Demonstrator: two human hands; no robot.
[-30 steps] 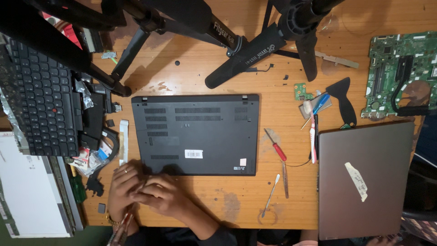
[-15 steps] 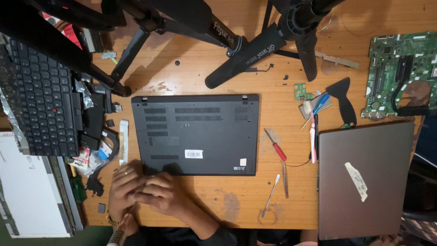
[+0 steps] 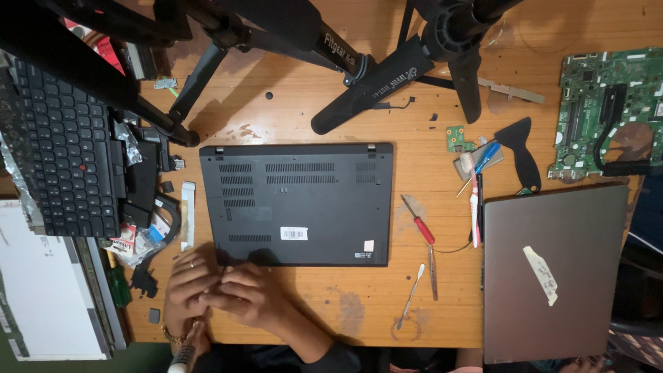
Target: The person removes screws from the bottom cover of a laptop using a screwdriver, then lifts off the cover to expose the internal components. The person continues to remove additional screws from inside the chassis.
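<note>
The right hand (image 3: 245, 297) lies over the left hand (image 3: 186, 287), so whatever the fingers pinch between them cannot be made out. The near left corner of the black laptop (image 3: 297, 204) is covered by the fingertips. The grey laptop (image 3: 552, 269) runs past the bottom edge. The circuit board (image 3: 587, 103) and the keyboard (image 3: 62, 166) are cut by the side edges.

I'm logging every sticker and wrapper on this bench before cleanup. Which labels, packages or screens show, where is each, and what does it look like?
White barcode label: small rectangle on the black laptop base, lower middle.
Small white sticker: squarish, near that base's lower right corner.
Pale tape strip: crumpled, slanted across the grey laptop lid.
Clear plastic packet: red and white card inside, below the loose keyboard.
Bare display panel: white rectangle, far left edge.
</note>
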